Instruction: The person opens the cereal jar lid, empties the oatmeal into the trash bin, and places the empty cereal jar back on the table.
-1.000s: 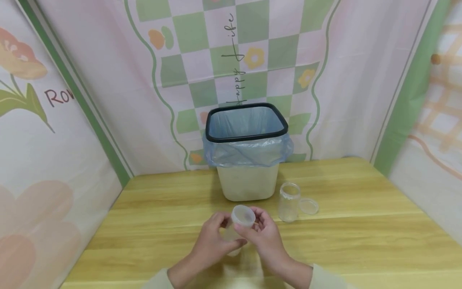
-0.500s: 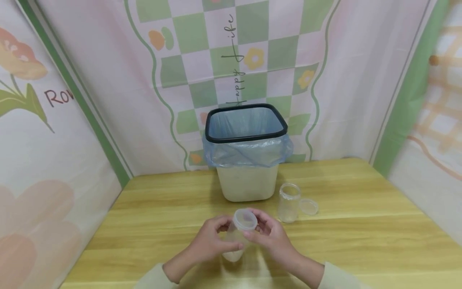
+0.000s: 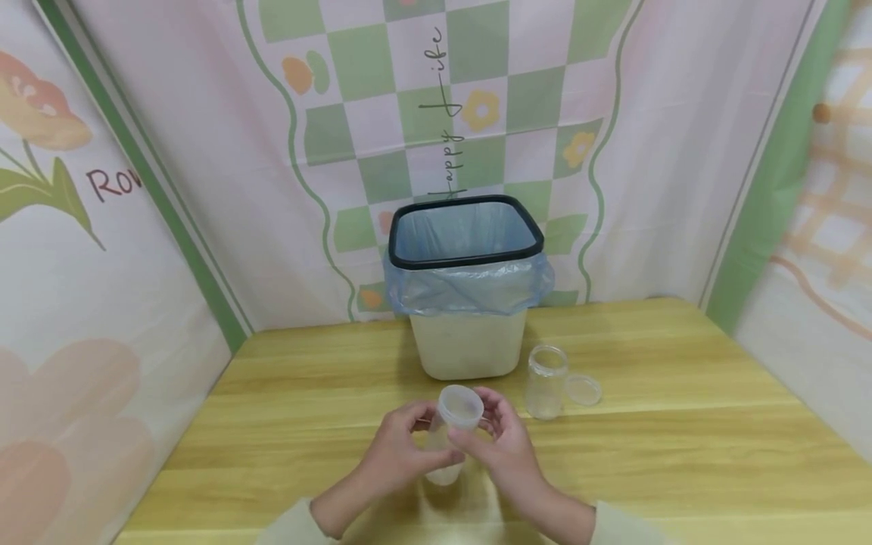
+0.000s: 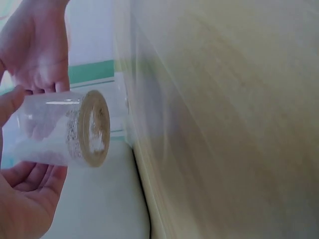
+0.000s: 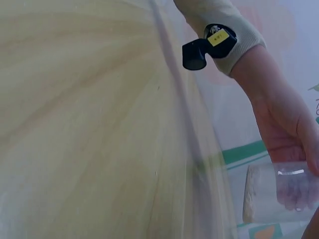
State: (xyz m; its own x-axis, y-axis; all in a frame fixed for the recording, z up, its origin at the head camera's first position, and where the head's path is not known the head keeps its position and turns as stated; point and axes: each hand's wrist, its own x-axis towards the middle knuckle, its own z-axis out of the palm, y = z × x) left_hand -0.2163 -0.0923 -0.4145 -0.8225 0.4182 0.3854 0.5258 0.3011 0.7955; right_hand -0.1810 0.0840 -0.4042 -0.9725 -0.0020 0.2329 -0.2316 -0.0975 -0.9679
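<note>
Left of bin: broad bare worktop, a hand passes easily. Front: held jar, fingers round it, block straight approach. Front-right of bin: standing jar, lid beside it; room farther right. Behind bin: curtain. Bin's mouth open from above.

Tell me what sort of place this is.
Likely a small curtained indoor booth: pale fabric hangings with green checks and flowers flank and back a yellowish wood-grain table, where a black-rimmed, tapered cream bin stands with a blue plastic liner.
</note>
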